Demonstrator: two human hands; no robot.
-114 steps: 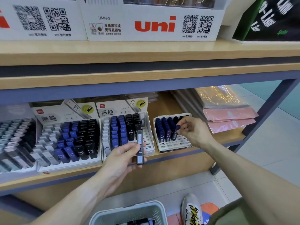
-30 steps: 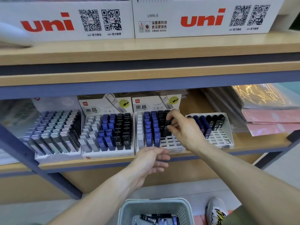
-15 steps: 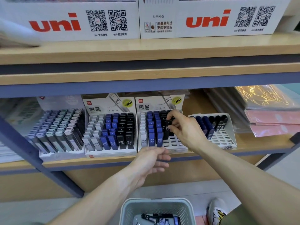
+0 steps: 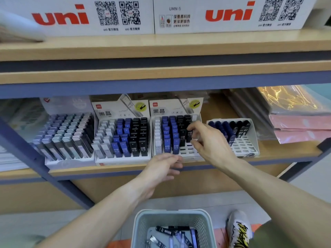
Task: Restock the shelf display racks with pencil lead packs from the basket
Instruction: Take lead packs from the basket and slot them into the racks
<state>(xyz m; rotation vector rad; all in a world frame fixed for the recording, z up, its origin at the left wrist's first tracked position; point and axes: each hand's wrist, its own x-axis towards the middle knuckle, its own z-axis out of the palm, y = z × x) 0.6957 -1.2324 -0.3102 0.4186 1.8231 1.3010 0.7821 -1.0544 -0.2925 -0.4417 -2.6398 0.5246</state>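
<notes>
My right hand (image 4: 207, 140) reaches into the third display rack (image 4: 189, 152) and pinches the top of a black lead pack (image 4: 189, 136) standing in its right-hand column. My left hand (image 4: 161, 169) hovers empty just below that rack's front edge, its fingers loosely curled. The pale grey basket (image 4: 172, 213) stands on the floor below, with several lead packs (image 4: 172, 230) lying in it. Blue and black packs fill the rack's rear rows, and its front slots are bare.
A fuller rack (image 4: 123, 140) and a pastel-pack rack (image 4: 68, 138) stand to the left; a mostly bare white rack (image 4: 241, 145) stands to the right. Pink wrapped stacks (image 4: 300, 127) lie further right. White uni boxes (image 4: 223, 15) line the shelf above. A shoe (image 4: 238, 228) is beside the basket.
My left hand no longer holds the black pack it had 3.8 s ago. My right hand moved from the right-hand rack to the third rack and has hardly shifted in the last second.
</notes>
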